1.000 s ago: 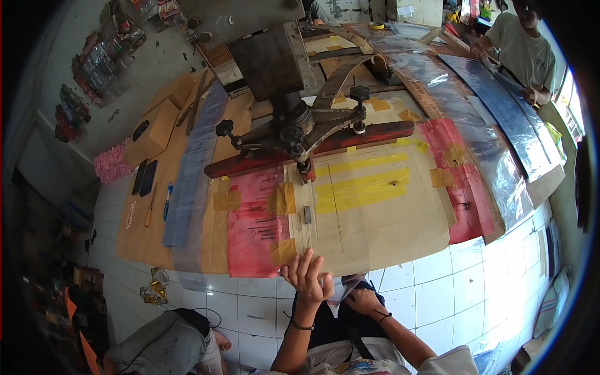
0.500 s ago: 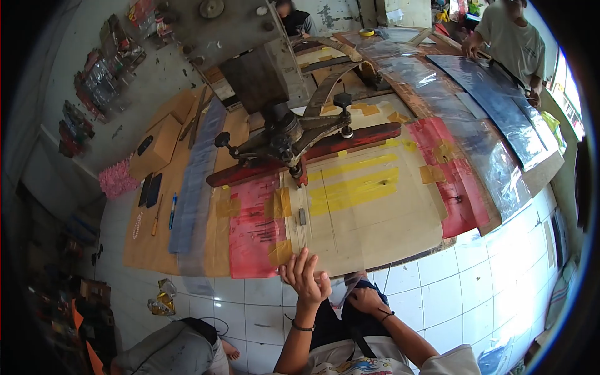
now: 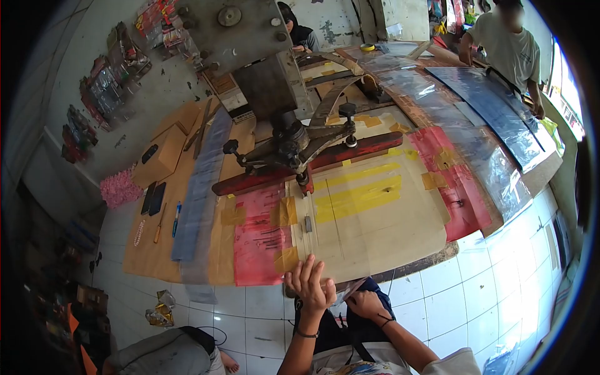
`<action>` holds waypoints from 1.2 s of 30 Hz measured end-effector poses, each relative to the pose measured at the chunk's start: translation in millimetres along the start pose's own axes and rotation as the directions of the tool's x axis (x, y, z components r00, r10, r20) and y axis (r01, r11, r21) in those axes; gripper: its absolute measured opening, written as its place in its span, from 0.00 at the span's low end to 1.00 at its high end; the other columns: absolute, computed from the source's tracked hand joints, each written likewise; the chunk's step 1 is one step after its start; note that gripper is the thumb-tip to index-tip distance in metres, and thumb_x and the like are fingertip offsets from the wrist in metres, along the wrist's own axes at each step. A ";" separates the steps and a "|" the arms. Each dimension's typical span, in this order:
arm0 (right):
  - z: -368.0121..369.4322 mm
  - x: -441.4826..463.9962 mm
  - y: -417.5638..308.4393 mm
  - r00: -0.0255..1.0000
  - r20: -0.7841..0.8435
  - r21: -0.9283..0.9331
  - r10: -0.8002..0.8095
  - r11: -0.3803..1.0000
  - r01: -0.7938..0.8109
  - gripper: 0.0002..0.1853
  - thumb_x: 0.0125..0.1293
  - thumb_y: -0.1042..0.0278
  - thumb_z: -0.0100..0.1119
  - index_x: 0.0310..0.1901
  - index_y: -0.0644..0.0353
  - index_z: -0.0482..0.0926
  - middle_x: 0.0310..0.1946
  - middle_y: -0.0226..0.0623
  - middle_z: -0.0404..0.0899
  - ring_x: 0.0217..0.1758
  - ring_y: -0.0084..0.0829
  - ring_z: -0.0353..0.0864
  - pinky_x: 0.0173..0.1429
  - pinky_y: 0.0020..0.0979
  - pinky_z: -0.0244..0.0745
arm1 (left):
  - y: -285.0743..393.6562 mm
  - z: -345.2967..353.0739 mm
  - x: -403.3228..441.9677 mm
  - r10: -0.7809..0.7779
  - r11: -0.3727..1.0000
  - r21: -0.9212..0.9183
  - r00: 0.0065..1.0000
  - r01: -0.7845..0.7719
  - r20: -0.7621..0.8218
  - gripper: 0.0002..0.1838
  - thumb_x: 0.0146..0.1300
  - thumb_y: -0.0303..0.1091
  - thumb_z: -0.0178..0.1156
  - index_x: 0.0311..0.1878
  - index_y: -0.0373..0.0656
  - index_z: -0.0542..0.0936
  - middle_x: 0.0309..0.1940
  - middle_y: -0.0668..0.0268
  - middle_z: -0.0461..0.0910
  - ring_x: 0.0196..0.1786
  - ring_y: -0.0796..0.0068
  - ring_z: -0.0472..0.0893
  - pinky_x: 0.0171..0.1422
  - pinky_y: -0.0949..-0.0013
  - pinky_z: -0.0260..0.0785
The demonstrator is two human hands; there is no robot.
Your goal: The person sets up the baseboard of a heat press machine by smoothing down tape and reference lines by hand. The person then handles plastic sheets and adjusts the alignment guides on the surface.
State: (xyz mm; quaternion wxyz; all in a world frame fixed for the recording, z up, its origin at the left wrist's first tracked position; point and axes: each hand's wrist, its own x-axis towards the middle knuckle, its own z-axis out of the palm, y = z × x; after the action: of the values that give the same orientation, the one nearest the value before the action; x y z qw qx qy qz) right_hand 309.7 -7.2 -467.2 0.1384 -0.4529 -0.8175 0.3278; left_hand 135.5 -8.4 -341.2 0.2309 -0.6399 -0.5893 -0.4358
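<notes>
My left hand (image 3: 310,287) lies with its fingers stretched out at the near edge of the tan board (image 3: 400,237), by a strip of brown tape (image 3: 287,259). Close to my lap, below that edge, my right hand (image 3: 367,305) is closed on a clear plastic sheet (image 3: 351,288); its fingertips are partly hidden. Yellow tape bands (image 3: 359,197) cross the board, and a small grey block (image 3: 308,224) lies left of them. Across the far part of the board stretches a red bar (image 3: 369,147) beneath a metal press head (image 3: 294,147).
Left on the table are a blue plastic strip (image 3: 197,187), a blue pen (image 3: 175,219), dark phones (image 3: 155,197) and a cardboard box (image 3: 164,153). A co-worker (image 3: 509,44) handles a dark blue sheet (image 3: 481,103) at right. Another person (image 3: 165,353) is low at left.
The view has shifted slightly, so the table and press appear a little lower and to the right. My left hand stays at the board's edge; my right hand remains near my lap.
</notes>
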 end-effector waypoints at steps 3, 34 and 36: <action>-0.2 1.9 -1.3 1.000 -0.014 -0.020 0.010 1.000 -0.011 0.13 0.67 0.54 0.58 0.39 0.53 0.87 0.29 0.46 0.86 0.32 0.50 0.86 0.36 0.50 0.81 | 0.1 -0.7 0.2 0.001 1.000 -0.002 1.000 -0.001 0.007 0.23 0.72 0.48 0.47 0.62 0.45 0.77 0.67 0.59 0.75 0.70 0.55 0.67 0.81 0.48 0.38; -218.5 98.3 -137.6 0.853 -0.387 -0.346 -0.349 0.913 0.216 0.23 0.69 0.55 0.61 0.61 0.58 0.79 0.69 0.50 0.72 0.75 0.52 0.65 0.79 0.51 0.54 | -2.3 -5.2 -0.7 0.032 0.999 -0.013 0.998 -0.032 0.057 0.24 0.73 0.46 0.47 0.62 0.43 0.77 0.67 0.58 0.75 0.71 0.55 0.67 0.80 0.48 0.40; -218.0 98.2 -138.4 0.852 -0.381 -0.365 -0.359 0.905 0.219 0.23 0.70 0.54 0.59 0.61 0.58 0.79 0.69 0.51 0.71 0.75 0.52 0.65 0.79 0.51 0.53 | -1.2 -3.8 -1.4 0.028 0.999 -0.016 0.998 -0.027 0.048 0.23 0.72 0.46 0.47 0.62 0.43 0.77 0.67 0.58 0.75 0.71 0.55 0.66 0.80 0.48 0.40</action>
State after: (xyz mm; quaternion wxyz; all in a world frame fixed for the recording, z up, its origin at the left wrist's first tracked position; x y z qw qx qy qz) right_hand 279.7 112.0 -219.8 0.2954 -0.4012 -0.8649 0.0606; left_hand 133.4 -12.1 -340.6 0.2178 -0.6601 -0.5824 -0.4215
